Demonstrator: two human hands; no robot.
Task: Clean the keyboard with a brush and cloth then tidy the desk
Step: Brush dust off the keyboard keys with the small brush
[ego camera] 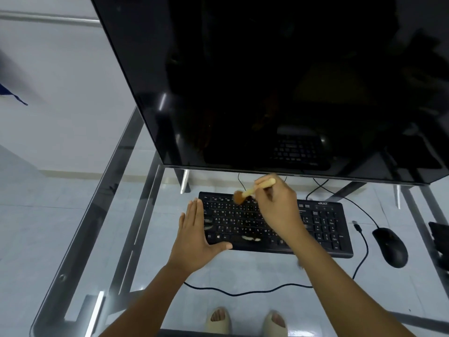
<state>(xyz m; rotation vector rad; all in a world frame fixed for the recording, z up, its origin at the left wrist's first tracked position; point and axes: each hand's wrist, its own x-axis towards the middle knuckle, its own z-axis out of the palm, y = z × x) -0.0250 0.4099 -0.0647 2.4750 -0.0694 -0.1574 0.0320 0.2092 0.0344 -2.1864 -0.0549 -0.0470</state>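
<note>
A black keyboard (323,224) lies on the glass desk (145,215) below the monitor. White dust patches show on its left keys and space bar. My right hand (279,210) is shut on a small wooden-handled brush (252,189), whose brown bristles touch the upper key rows. My left hand (196,234) lies flat with fingers together against the keyboard's left end, thumb along its front edge. No cloth is in view.
A large dark monitor (267,81) hangs over the desk's back. A black mouse (391,246) sits right of the keyboard, with a loose cable plug (357,226) between them. A cable (243,291) runs along the front. A dark object (439,237) lies at the right edge.
</note>
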